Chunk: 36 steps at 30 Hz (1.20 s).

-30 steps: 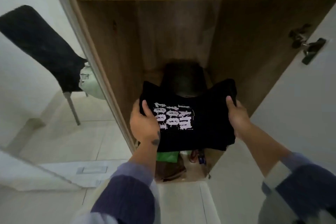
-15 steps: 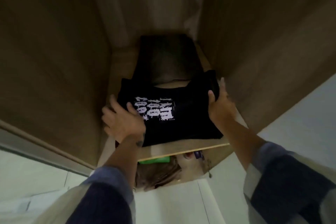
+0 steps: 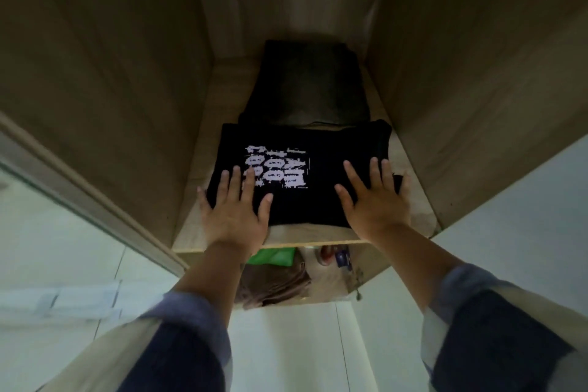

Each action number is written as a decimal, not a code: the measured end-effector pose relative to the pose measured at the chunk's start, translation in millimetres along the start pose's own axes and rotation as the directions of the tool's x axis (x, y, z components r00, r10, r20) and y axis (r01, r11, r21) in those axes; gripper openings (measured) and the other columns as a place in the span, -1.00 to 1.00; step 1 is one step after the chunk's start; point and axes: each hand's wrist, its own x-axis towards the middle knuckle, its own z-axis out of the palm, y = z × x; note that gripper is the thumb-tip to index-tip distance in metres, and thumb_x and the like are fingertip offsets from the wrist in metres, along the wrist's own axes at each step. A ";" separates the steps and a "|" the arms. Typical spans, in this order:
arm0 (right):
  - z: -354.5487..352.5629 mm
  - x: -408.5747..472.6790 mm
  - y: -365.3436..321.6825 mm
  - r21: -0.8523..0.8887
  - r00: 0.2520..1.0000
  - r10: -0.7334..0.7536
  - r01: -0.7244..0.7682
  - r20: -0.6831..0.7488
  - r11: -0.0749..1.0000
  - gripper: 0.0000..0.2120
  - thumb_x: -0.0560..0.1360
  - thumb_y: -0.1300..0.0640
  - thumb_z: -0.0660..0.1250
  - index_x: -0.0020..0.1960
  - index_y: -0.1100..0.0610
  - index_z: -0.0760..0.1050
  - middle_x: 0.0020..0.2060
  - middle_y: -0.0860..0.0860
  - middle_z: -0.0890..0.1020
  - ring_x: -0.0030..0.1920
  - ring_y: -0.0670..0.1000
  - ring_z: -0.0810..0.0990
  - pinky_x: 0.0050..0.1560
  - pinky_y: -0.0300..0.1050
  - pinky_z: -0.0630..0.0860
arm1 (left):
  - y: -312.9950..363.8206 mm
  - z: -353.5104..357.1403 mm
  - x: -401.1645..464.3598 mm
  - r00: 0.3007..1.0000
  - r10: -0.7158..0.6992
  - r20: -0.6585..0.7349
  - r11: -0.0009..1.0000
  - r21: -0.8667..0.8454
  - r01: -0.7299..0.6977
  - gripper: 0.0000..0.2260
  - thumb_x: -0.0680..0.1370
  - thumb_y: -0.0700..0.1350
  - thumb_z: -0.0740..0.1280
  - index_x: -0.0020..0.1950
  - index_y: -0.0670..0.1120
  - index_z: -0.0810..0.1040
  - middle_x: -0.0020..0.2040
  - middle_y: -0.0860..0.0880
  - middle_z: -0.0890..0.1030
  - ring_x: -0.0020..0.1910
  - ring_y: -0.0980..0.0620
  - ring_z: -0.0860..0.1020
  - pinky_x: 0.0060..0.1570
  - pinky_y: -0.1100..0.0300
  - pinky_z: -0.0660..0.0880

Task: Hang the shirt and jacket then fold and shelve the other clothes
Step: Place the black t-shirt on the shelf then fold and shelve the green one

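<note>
The folded black T-shirt (image 3: pixel 305 178) with white print lies flat on the wardrobe shelf (image 3: pixel 222 234), its far edge touching a darker folded garment (image 3: pixel 310 86) at 12 o'clock. The left hand (image 3: pixel 235 213) at 7 o'clock and right hand (image 3: pixel 374 200) at 4 o'clock press it with fingers (image 3: pixel 353 175) spread wide, gripping nothing. Shelving looks nearly done for this piece; the hanging and any remaining clothes are out of view

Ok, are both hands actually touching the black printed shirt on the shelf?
Touching. The head view shows the left hand and right hand lying flat, fingers spread, on the black printed shirt, which rests on the shelf.
</note>
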 end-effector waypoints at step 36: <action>-69.6 -585.0 -306.4 -0.078 0.245 -0.967 0.968 0.073 0.239 -0.45 0.60 -0.20 -0.21 0.55 -0.11 -0.23 0.56 0.10 -0.09 0.55 0.12 -0.16 0.49 0.24 -0.18 | -234.0 -87.9 -749.8 0.405 -0.914 -0.012 0.404 -0.091 0.910 -0.41 0.61 0.21 -0.11 0.57 -0.04 -0.10 0.58 -0.01 -0.04 0.55 0.01 -0.11 0.48 -0.15 -0.16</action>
